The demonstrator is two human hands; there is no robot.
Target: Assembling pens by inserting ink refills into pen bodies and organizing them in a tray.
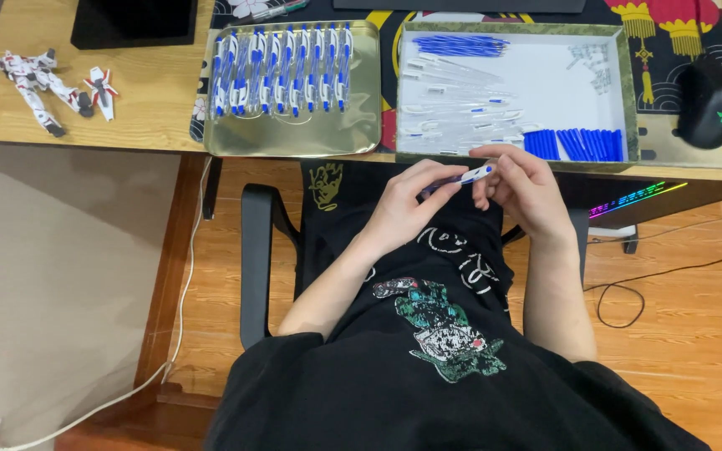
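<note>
Wooden flooring and a black chair are showing beneath a counter [152,117] that is carrying a gold tray [294,134] of finished blue-and-white pens lying in a row, and a white box [545,92] holding clear barrels, blue refills and blue caps. Over the lap, just below the counter edge, the left hand [403,205] and the right hand [524,192] are meeting on 1 pen [465,177], which is lying nearly level between them. The left hand's fingers are closing round the blue end, while the right hand's fingers are pinching the white tip end; both are gripping the pen. Judging by this, an assembly step is under way, with 2 parts being pushed or twisted together. The next move is likely calling for a steady hold, keeping the parts in line until they seat. A black mouse [710,100] is sitting at the far right and a white toy robot [31,83] at the far left.
</note>
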